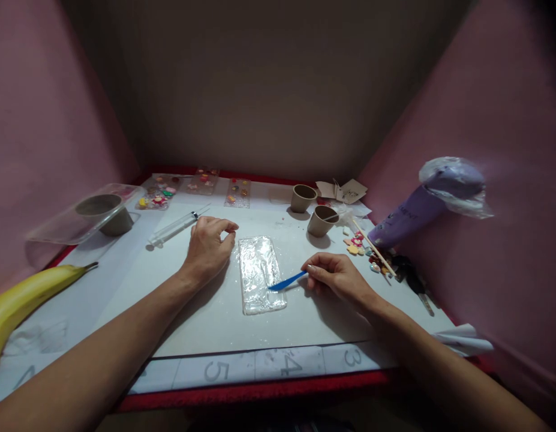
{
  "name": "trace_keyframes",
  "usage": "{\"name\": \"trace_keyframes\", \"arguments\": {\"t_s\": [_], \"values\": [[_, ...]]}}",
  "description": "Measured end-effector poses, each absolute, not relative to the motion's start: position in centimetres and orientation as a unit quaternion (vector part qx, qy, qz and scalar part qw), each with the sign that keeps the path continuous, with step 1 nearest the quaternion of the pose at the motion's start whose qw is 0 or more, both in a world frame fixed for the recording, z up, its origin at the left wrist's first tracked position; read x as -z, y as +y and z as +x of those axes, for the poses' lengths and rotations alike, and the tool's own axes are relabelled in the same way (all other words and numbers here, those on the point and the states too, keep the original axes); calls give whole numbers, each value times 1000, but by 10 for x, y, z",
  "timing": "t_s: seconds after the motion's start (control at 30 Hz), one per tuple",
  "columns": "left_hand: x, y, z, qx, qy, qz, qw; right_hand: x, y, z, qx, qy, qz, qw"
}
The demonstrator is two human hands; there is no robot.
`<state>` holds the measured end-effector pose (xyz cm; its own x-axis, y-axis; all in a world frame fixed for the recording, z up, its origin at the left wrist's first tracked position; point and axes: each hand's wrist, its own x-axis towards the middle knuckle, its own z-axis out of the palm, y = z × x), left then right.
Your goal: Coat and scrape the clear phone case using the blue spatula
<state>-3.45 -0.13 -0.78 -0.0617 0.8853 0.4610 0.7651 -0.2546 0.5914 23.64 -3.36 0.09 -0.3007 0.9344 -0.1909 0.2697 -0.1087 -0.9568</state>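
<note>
A clear phone case coated with glossy white gel lies flat on the white mat in the middle. My right hand pinches a small blue spatula, whose tip rests on the case's right edge. My left hand rests on the mat just left of the case, fingers curled loosely together near its upper left corner, holding nothing that I can see.
A syringe lies behind my left hand. Two brown paper cups stand behind the case, small charms and a wooden stick to their right. A purple piping bag leans at right. A banana and a clear tray with a cup sit left.
</note>
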Motion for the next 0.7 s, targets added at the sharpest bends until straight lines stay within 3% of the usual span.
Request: {"name": "trace_keyframes", "arguments": {"t_s": [0.3, 0.53, 0.7], "values": [[9, -1, -35, -408, 604, 679, 82, -4, -20, 229, -501, -561, -533, 389], [6, -2, -34, -398, 610, 679, 90, -3, -35, 228, -585, -573, -490, 299], [5, -2, -34, -399, 608, 681, 89, -4, -30, 219, -570, -564, -505, 319]]}}
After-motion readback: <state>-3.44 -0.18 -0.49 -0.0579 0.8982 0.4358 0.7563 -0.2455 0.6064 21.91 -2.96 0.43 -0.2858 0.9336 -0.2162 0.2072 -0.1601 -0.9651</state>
